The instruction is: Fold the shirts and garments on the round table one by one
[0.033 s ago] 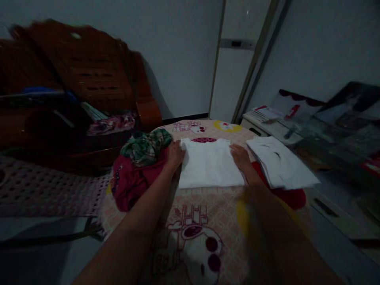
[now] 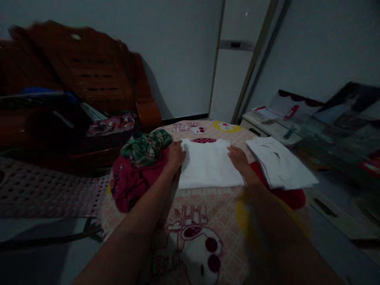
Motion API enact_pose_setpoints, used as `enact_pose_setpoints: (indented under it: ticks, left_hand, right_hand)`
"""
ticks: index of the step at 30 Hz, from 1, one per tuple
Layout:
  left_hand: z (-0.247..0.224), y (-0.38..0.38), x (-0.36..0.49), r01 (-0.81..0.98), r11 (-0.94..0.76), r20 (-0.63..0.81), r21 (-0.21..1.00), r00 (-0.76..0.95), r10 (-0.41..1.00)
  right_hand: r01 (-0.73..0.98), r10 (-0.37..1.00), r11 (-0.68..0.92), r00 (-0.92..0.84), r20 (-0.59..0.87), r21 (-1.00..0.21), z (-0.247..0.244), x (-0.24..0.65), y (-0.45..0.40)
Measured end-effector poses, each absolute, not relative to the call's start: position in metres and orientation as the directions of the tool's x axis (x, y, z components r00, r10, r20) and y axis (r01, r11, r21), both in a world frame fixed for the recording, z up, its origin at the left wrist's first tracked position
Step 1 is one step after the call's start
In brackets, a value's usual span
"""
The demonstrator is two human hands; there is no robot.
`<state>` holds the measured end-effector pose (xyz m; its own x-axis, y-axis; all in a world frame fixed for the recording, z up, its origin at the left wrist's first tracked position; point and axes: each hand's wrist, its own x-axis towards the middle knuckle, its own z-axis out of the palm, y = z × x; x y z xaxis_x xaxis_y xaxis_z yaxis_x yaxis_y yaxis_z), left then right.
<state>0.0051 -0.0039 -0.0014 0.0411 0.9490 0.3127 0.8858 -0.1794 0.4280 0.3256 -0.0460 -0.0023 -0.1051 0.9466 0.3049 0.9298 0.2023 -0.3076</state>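
Observation:
A white shirt [image 2: 208, 168] lies flat on the round table, folded into a rough rectangle with its scooped neckline on the far side. At its upper left corner my left hand [image 2: 177, 155] is closed on the edge of the fabric. My right hand [image 2: 238, 156] pinches the opposite upper corner, fingertips on the cloth. The tablecloth [image 2: 184, 202] under the shirt is pink with cartoon figures. Part of each hand's grip is dim and hard to make out.
Left of the shirt lie a crumpled green plaid cloth [image 2: 145, 148] and a magenta garment [image 2: 127, 186]. To the right, a stack of folded white clothes [image 2: 280, 162] sits over a red cloth [image 2: 289, 198]. A wooden bench [image 2: 95, 79] stands behind at left, a cabinet [image 2: 267, 126] at right.
My right hand has shifted very slightly to the left at the shirt's corner. Otherwise the scene looks the same.

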Motion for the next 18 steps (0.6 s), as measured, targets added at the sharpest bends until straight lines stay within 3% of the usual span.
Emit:
enact_pose_setpoints:
  ticks: [4, 8, 12, 18]
  left_hand:
    - [-0.011, -0.021, 0.020, 0.844, -0.406, 0.312, 0.350, 0.304, 0.900]
    - [-0.024, -0.033, 0.019, 0.851, -0.458, 0.228, 0.259, 0.406, 0.885]
    - [-0.024, -0.023, 0.011, 0.861, -0.405, 0.234, 0.308, 0.344, 0.909]
    - [0.002, 0.006, 0.005, 0.919, -0.086, 0.093, 0.385, 0.054, 0.994]
  right_hand:
    - [0.937, 0.941, 0.250, -0.176, 0.289, -0.245, -0.027, 0.311, -0.064]
    - [0.934, 0.928, 0.265, -0.178, 0.328, -0.241, -0.040, 0.312, -0.072]
    - [0.919, 0.934, 0.227, -0.112, 0.339, -0.323, -0.034, 0.317, -0.068]
    - [0.836, 0.931, -0.080, 0.257, 0.259, -0.543, -0.005, 0.327, -0.037]
